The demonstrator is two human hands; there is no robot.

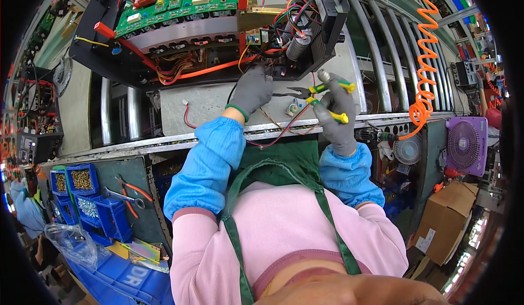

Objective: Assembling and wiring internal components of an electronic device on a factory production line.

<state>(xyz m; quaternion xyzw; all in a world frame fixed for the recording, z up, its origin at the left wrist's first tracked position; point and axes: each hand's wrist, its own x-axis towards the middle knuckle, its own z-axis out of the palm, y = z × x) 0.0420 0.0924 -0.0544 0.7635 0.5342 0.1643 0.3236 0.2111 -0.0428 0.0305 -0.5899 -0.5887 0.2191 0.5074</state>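
An opened electronic machine (pixel 305 67) with a black casing lies across the far side of the bench. My left hand (pixel 254 91), in a grey glove, reaches to its near edge. Those fingers are bent together among the wires, and their tips are partly hidden, so what they pinch cannot be made out. My right hand (pixel 337 114), also gloved, grips pliers (pixel 341 117) with yellow-green handles. The handles are spread, and the jaws point left toward my left hand. Loose thin red and black wires (pixel 284 132) trail over the bench edge below the pliers.
A green circuit board (pixel 180 10) tops the machine. Metal rollers (pixel 376 54) run on the right, under a coiled orange hose (pixel 423 59). At lower left are blue bins of screws (pixel 112 217) and orange-handled pliers (pixel 130 198). A purple fan (pixel 467 144) and cardboard box (pixel 445 217) stand right.
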